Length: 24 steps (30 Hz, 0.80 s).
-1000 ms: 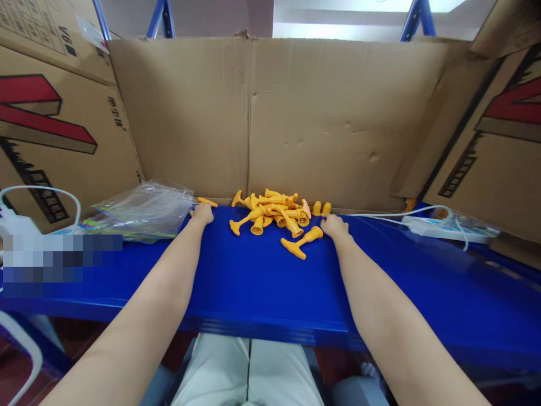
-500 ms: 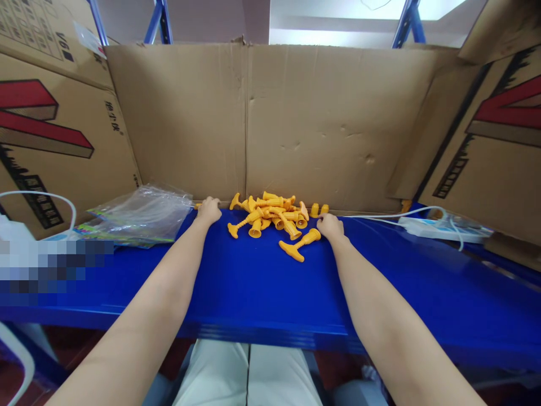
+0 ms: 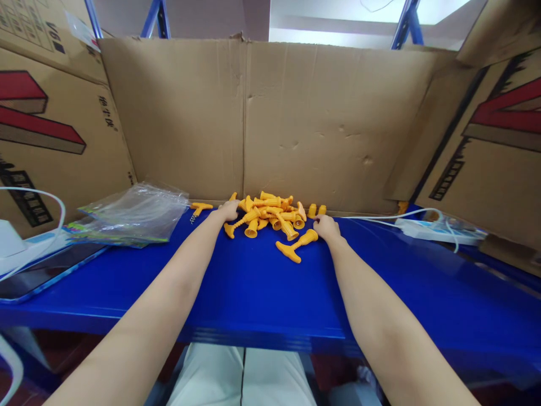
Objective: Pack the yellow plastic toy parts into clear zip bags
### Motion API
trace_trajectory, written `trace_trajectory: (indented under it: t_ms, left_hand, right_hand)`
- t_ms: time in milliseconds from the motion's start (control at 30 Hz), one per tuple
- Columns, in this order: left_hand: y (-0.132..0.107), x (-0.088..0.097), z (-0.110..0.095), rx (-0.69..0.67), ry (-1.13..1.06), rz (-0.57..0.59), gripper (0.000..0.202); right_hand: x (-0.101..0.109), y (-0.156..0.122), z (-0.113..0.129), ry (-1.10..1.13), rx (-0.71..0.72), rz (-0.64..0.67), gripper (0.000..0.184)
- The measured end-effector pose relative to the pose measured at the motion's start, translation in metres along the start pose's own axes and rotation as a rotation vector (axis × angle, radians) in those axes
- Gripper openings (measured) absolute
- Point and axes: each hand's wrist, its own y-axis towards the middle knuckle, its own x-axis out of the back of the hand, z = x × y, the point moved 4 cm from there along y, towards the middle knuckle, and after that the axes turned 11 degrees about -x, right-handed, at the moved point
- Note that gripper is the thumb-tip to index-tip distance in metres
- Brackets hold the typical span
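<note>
My left hand (image 3: 229,210) reaches to the left edge of a pile of orange-yellow corkscrews (image 3: 273,213) with T-shaped handles and ribbed sleeves. Its fingers stretch forward and partly cover one T-handle (image 3: 233,196); whether they grip it is hidden. Left of this hand lies a corkscrew (image 3: 200,208) with an orange T-handle and a bare metal spiral. My right hand (image 3: 326,227) rests on the table with its fingers curled under, and what they hold, if anything, is hidden. Two orange sleeves (image 3: 316,211) stand just behind it. A sleeved corkscrew (image 3: 297,246) lies to its left.
Clear plastic bags (image 3: 135,211) lie in a stack at the left. A phone (image 3: 46,273) and a white power strip (image 3: 34,248) are at the far left. Another power strip (image 3: 439,230) with white cables lies right. Cardboard (image 3: 321,124) walls the blue table (image 3: 270,293) behind.
My left hand has moved right, away from the corkscrew with the bare spiral, which is now uncovered, to the pile's edge. My right hand has stayed almost in place. The view has shifted slightly.
</note>
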Motion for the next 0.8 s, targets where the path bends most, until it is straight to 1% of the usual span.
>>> trace_trajectory:
  t_ms: [100,233,300,367,433,500,567,633,733,767,800]
  left_hand:
    - [0.001,0.0,-0.003,-0.014,0.035,0.073,0.058]
    - [0.002,0.006,-0.004,0.016,0.157,0.025,0.041]
    - [0.001,0.008,-0.003,0.024,0.185,-0.004,0.036]
    - [-0.001,0.011,-0.002,0.002,0.219,-0.044,0.035]
    - [-0.003,0.017,-0.002,-0.058,0.279,-0.084,0.035]
    - [-0.004,0.029,-0.004,-0.131,0.331,-0.126,0.032]
    - [-0.006,0.046,-0.006,-0.176,0.35,-0.173,0.029]
    - [-0.007,0.067,-0.008,-0.168,0.412,-0.218,0.028]
    - [-0.01,0.097,-0.017,-0.128,0.654,-0.257,0.035]
    - [-0.012,0.106,-0.021,-0.114,0.675,-0.286,0.035]
    - [-0.015,0.114,-0.026,-0.091,0.644,-0.323,0.033]
  right_hand:
    - [-0.002,0.002,-0.001,0.006,0.004,-0.002,0.039]
    - [-0.004,0.005,-0.003,0.013,0.006,-0.005,0.039]
    - [-0.004,0.005,-0.003,0.018,0.005,-0.007,0.039]
    - [-0.004,0.005,-0.002,0.024,0.003,-0.006,0.039]
    - [-0.004,0.004,-0.002,0.027,0.006,-0.003,0.039]
    - [-0.003,0.004,-0.002,0.028,0.011,-0.003,0.039]
    - [-0.003,0.004,-0.002,0.033,0.013,-0.004,0.039]
    - [-0.005,0.006,-0.003,0.049,0.017,-0.003,0.039]
    - [-0.008,0.008,-0.003,0.098,0.034,0.01,0.041]
    - [-0.009,0.009,-0.003,0.113,0.041,0.017,0.042]
    - [-0.01,0.01,-0.002,0.127,0.049,0.027,0.043]
